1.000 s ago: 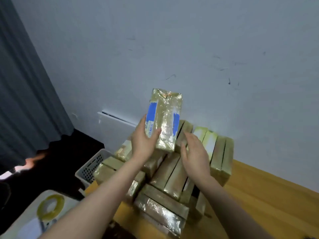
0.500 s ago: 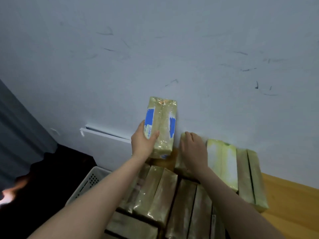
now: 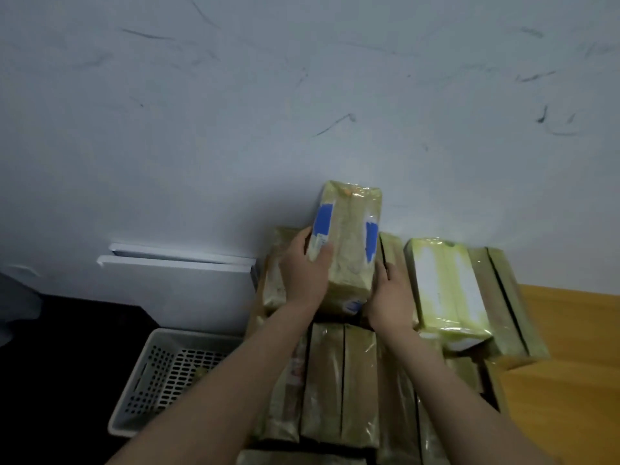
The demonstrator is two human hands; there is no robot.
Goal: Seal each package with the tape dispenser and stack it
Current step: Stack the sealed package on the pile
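Stacking step. The left hand (image 3: 303,268) gripped the package (image 3: 349,253) upright above the stack's (image 3: 339,380) back row; the right hand (image 3: 389,297), fingers flat, steadied its side. Next, probably: seat it squarely, then release.

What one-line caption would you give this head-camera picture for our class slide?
Left hand holds a blue-marked package on end over the pile by the wall, right hand at its side.
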